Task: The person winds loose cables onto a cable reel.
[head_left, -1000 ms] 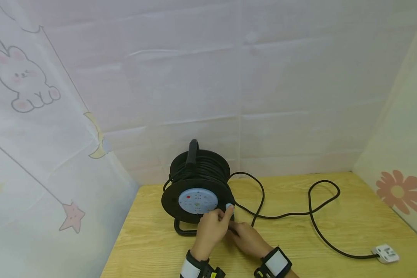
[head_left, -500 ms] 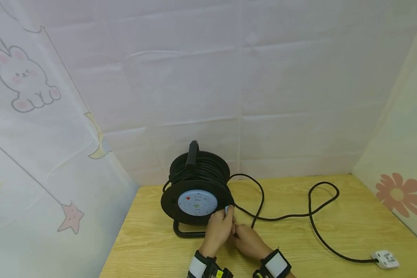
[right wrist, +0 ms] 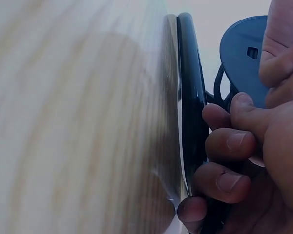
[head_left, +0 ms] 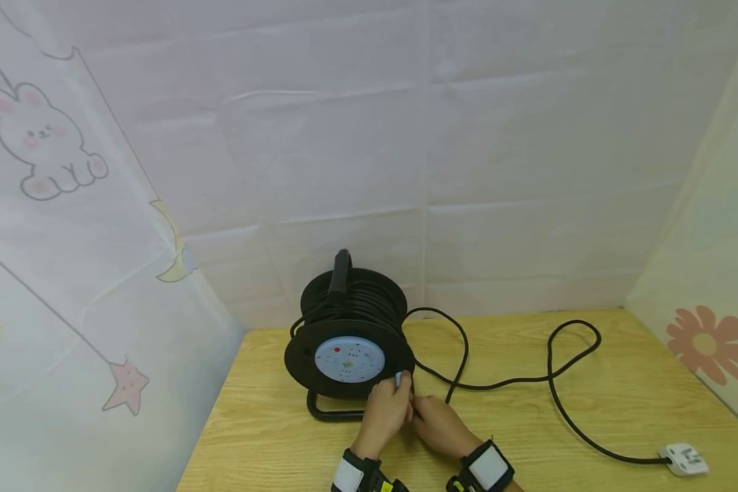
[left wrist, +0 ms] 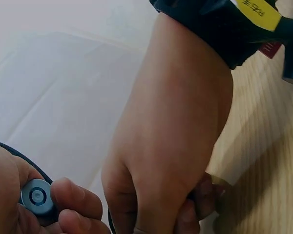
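Nearest the viewer, a dark strap with a white patch (head_left: 489, 467) circled each of the person's wrists. Almost as near, at the far right, a white plug (head_left: 685, 459) lay on the wood-grained counter (head_left: 270, 444). The right hand (head_left: 439, 425) had its grip curled round the black stand tube (right wrist: 188, 73) low on the cable reel (head_left: 352, 329), close to the counter top. Just beside it, the left hand (head_left: 386, 410) was in front of the lower right edge of the reel, its grip pinching a round, pale knob (left wrist: 37, 196) whose face showed a ring in the left wrist view. The reel stood on the counter left of the cord's loose length, its black front disc (head_left: 301, 359) tilted up and bearing a pale blue socket panel (head_left: 350, 359) with one red spot. Behind the disc, black cable (head_left: 372, 301) was wound round the drum, and a black handle (head_left: 339, 277) rose above it. The loose cord (head_left: 504, 380) ran from the plug, looped across itself, and crossed another length near the reel. Furthest back hung a creased, pale backdrop (head_left: 344, 157); the sheet at left showed a rabbit (head_left: 46, 143), the one at right a reddish flower (head_left: 705, 344).
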The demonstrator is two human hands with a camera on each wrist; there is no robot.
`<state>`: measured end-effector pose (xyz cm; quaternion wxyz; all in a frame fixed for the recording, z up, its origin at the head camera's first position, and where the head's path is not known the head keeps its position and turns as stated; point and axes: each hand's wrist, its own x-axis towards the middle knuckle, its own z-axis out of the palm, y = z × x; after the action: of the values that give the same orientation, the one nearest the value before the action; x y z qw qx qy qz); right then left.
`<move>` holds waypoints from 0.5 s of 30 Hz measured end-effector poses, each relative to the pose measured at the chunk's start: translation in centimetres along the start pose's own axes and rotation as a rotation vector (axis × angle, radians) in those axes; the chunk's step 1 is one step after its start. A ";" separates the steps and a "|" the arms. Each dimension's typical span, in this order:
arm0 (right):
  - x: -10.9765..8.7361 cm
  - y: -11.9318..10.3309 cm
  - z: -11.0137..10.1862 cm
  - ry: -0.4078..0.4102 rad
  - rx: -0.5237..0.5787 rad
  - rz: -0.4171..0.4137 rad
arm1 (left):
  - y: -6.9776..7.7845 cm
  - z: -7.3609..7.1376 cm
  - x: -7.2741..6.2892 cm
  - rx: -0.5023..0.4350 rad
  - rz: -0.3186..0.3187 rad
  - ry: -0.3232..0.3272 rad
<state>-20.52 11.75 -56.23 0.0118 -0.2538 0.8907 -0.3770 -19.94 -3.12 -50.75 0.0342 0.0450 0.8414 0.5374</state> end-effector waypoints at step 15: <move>0.4 0.5 0.1 0.037 -0.063 -0.011 | -1.2 0.1 -0.1 0.010 -0.003 0.002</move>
<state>-21.03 11.77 -56.56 -0.0147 -0.2517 0.9007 -0.3537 -19.93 -3.59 -51.88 0.0341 0.0432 0.8442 0.5332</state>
